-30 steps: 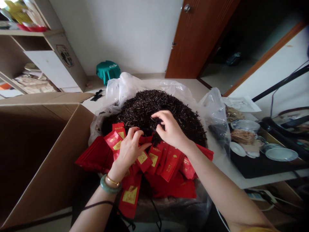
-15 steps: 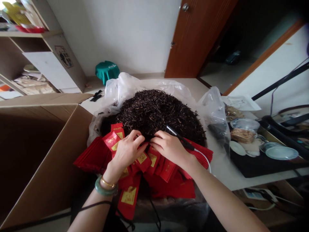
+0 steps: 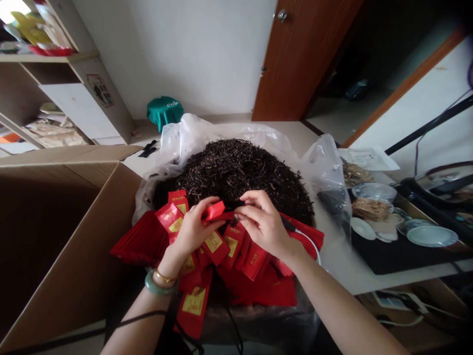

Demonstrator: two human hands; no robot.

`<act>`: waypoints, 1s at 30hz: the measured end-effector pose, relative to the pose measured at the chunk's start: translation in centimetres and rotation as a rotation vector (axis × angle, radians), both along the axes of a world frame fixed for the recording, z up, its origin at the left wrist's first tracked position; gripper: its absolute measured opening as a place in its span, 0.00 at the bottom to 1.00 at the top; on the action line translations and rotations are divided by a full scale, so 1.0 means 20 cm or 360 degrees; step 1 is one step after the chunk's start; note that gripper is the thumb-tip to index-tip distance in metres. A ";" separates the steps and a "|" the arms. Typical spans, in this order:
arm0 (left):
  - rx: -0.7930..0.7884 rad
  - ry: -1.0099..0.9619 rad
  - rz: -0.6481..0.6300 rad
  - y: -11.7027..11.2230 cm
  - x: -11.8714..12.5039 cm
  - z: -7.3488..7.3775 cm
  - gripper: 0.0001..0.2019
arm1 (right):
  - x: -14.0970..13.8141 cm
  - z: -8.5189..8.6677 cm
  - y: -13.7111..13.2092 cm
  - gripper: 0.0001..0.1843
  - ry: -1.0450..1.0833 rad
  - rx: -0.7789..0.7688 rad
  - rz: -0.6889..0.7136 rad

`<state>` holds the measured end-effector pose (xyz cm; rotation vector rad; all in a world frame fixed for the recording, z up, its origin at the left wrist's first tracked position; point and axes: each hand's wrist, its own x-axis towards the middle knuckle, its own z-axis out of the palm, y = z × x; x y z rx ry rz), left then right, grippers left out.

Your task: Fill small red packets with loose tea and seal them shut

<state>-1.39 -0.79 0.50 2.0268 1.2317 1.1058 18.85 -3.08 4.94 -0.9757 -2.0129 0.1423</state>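
Observation:
My left hand (image 3: pixel 195 224), with a jade bangle and a gold bracelet at its wrist, grips a small red packet (image 3: pixel 215 210) between thumb and fingers. Close to the packet is my right hand (image 3: pixel 264 222), its fingers curled together around a little dark tea leaf. Just beyond both hands rises a large heap of dark tea leaves (image 3: pixel 244 165) in a clear plastic bag (image 3: pixel 185 133). Many red packets with gold labels (image 3: pixel 193 301) lie below my hands, and a stack of red packets (image 3: pixel 142 236) fans out on the left. A black stick-like device (image 3: pixel 288 225) with a white cable is partly hidden behind my right hand.
An open cardboard box (image 3: pixel 121 207) stands at the left. To the right, a table (image 3: pixel 334 261) holds a black mat, clear containers (image 3: pixel 373 192) and a white dish (image 3: pixel 364 228). A power strip (image 3: pixel 395 300) lies lower down. Behind are a teal-covered stool (image 3: pixel 165 112) and a brown door (image 3: pixel 291 74).
A red packet now shows raised in my left hand. My right hand has lifted and turned, with leaf bits at its fingers, and covers more of the stick-like device.

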 end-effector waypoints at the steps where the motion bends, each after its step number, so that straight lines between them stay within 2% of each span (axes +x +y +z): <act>1: -0.0132 0.0003 -0.0026 0.00 0.00 0.01 0.18 | 0.01 0.01 0.00 0.08 0.0043 -0.0033 -0.0023; 2: -0.0245 -0.0001 -0.0047 -0.01 0.00 0.02 0.15 | 0.01 0.02 0.00 0.08 0.0075 -0.0072 -0.0050; 5: -0.0469 -0.0068 -0.0078 -0.02 0.01 0.03 0.17 | 0.03 0.02 0.02 0.08 0.0130 -0.0194 -0.0109; 8: -0.0529 -0.0107 -0.0088 -0.03 0.03 0.02 0.18 | 0.03 0.01 0.04 0.07 0.0211 -0.0245 -0.0170; 11: -0.0529 -0.0069 -0.0058 -0.04 0.04 0.01 0.17 | 0.02 0.00 0.04 0.10 0.0201 -0.0173 -0.0218; 14: -0.0502 -0.0078 -0.0032 -0.05 0.06 0.02 0.16 | -0.01 -0.01 0.03 0.11 0.0113 -0.0095 -0.0179; 16: -0.0465 -0.0133 -0.0045 -0.06 0.06 0.02 0.18 | -0.03 -0.03 0.02 0.12 0.0099 -0.0134 -0.0141; 19: -0.0418 -0.0166 -0.0073 -0.06 0.07 0.04 0.22 | -0.05 -0.05 0.01 0.12 0.0128 -0.0292 -0.0114; 21: -0.0390 -0.0114 -0.0082 -0.07 0.07 0.04 0.21 | -0.05 -0.05 0.01 0.13 0.0165 -0.0398 -0.0109; 25: -0.0264 0.0079 -0.0060 -0.07 0.07 0.05 0.16 | -0.05 -0.04 0.02 0.18 0.0213 -0.0634 -0.0039; 30: 0.0014 0.0387 0.0013 -0.07 0.06 0.02 0.15 | -0.02 -0.01 0.04 0.13 0.0241 -0.0954 0.0067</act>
